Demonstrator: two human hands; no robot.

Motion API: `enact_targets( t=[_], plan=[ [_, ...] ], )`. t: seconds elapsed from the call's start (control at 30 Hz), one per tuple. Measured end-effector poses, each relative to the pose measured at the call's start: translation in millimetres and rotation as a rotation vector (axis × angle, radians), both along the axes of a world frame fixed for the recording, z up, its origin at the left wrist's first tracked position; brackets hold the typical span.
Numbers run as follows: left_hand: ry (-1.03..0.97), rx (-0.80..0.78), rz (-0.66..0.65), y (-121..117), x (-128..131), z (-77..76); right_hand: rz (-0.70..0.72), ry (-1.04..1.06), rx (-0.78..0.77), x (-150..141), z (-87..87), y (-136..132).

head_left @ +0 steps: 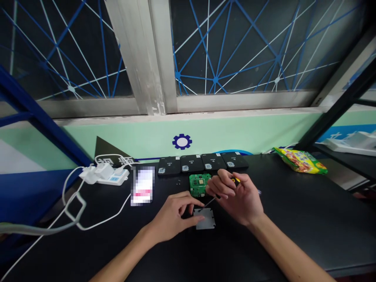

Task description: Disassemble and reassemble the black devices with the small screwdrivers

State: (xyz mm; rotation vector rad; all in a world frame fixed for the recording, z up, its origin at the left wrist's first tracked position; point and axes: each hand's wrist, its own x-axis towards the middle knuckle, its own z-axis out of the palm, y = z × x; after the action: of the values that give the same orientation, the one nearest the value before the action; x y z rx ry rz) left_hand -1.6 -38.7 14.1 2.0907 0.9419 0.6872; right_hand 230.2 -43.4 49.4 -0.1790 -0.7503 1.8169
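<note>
My right hand [237,197] is closed around a screwdriver [210,202] with a black and yellow handle end. Its thin shaft slants down and left to the upper left corner of a small grey metal plate [206,220]. My left hand [176,213] grips that plate, thumb on its face and index finger close to the screwdriver tip. Whether a screw sits under the tip is too small to tell. Just behind the plate lies a green circuit board [199,185], partly covered by my right fingers.
Several flat black boxes [190,163] stand in a row at the back of the black table [293,223]. Tiny screws [178,182] lie left of the board. A lit phone [143,186], a white power strip [114,177] and cables are leftward; a yellow-green snack packet [301,160] is at right.
</note>
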Motion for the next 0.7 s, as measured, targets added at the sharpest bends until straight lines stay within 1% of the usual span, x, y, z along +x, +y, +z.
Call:
enact_targets(
  t=[0.07,0.13,0.23,0.33,0.43,0.53,0.57,0.63,0.7],
  plan=[
    [-0.042,0.017,0.047,-1.7,3.8,-5.4,0.011,0.01,-0.023,-2.2,0.8,-1.7],
    [-0.047,0.022,0.067,-0.9,4.5,-8.5,0.012,0.022,-0.034,-3.8,0.6,-2.5],
    [-0.039,0.023,0.059,5.1,-1.0,-9.0,-0.025,0.053,-0.059,-3.0,0.8,-1.5],
    [-0.046,0.087,0.09,14.1,-10.4,-6.8,-0.072,0.085,-0.083,1.1,1.7,1.2],
    [-0.056,0.183,0.201,21.7,-18.1,-5.8,-0.077,0.106,-0.094,3.9,1.6,3.7],
    [-0.029,0.264,0.344,26.0,-22.3,-6.4,-0.052,0.103,-0.103,2.9,0.7,4.1],
    [-0.023,0.268,0.394,26.7,-23.0,-6.6,-0.041,0.098,-0.106,2.0,0.4,3.7],
    [-0.03,0.228,0.474,27.3,-23.7,-6.5,-0.021,0.083,-0.105,0.5,-0.4,2.7],
    [-0.048,0.172,0.512,27.2,-23.8,-5.7,0.006,0.064,-0.09,0.1,-2.2,2.0]
  ],
)
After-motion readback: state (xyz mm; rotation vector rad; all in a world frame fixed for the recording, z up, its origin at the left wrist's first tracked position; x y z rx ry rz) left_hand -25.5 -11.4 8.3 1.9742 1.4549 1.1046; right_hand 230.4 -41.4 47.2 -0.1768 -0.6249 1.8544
